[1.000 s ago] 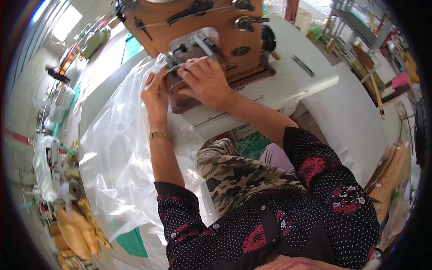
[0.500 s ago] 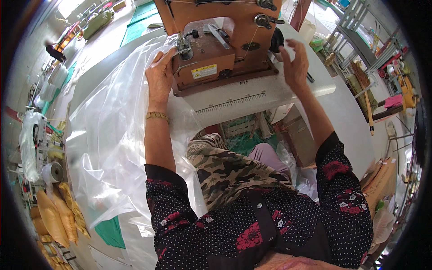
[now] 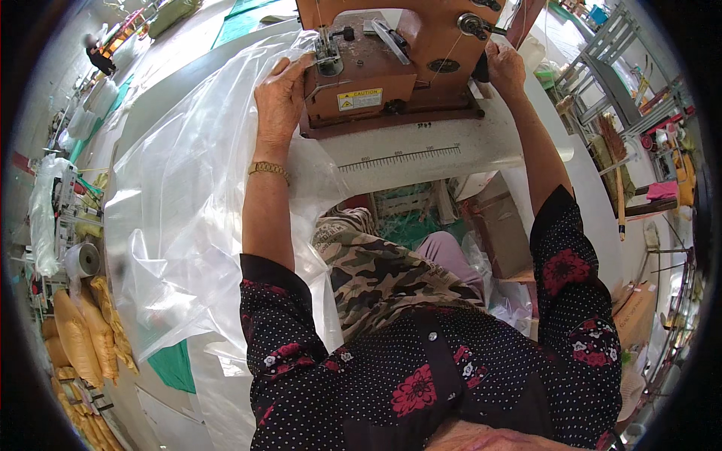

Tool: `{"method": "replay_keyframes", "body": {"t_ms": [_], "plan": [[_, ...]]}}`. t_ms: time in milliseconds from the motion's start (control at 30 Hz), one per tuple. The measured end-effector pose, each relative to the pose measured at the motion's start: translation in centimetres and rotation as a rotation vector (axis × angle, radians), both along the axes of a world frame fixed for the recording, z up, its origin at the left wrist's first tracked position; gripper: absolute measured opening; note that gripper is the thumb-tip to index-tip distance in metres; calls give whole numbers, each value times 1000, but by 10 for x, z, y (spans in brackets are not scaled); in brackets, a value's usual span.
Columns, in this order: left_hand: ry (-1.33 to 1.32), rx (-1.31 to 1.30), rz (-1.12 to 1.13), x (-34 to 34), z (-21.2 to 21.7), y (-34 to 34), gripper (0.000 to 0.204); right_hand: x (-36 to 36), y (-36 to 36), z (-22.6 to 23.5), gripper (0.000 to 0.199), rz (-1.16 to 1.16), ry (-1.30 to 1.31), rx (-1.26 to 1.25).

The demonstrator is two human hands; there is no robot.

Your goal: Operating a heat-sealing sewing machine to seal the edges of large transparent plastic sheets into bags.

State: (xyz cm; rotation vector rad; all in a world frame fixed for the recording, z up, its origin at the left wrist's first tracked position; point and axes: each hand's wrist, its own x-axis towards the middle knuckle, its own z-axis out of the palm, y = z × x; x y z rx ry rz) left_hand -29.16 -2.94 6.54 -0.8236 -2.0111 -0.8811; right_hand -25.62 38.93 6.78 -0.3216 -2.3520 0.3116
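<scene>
A brown sewing machine (image 3: 361, 83) stands on the pale table, its needle and presser foot (image 3: 326, 54) at its left end. My left hand (image 3: 280, 105), a gold watch on its wrist, pinches the edge of a large clear plastic sheet (image 3: 203, 173) close beside the presser foot. From there the sheet spreads over the table's left side and hangs toward my lap. At the machine's right end, my right hand (image 3: 505, 71) is closed round the black handwheel (image 3: 481, 69), which it partly hides. A pair of scissors or snips (image 3: 389, 41) seems to lie on the machine bed.
A printed ruler scale (image 3: 398, 156) runs along the table in front of the machine. Below the table edge is a cardboard box (image 3: 500, 225). Yellow sacks (image 3: 79, 334) lie at the left, metal racks (image 3: 613, 83) stand at the right, and a person (image 3: 99, 59) is far off.
My right hand has moved up and forward onto the handwheel, where before its fingers were apart beside it. The left hand keeps its place by the presser foot. The whole view has shifted slightly.
</scene>
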Motion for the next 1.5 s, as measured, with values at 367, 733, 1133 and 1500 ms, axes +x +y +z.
{"method": "replay_keyframes", "body": {"t_ms": [367,733,1133,1500], "plan": [[-42,-52,76,-3,-2,-1,26,-7,4,-4,55,-93,-31,116],[183,-37,74,-10,-8,-1,24,-7,3,-1,55,-71,-19,79],[-107,-85,104,-4,0,2,25,-11,7,-6,54,-69,18,83],[57,-71,144,1,2,5,29,-20,22,-23,56,-65,56,89]]}}
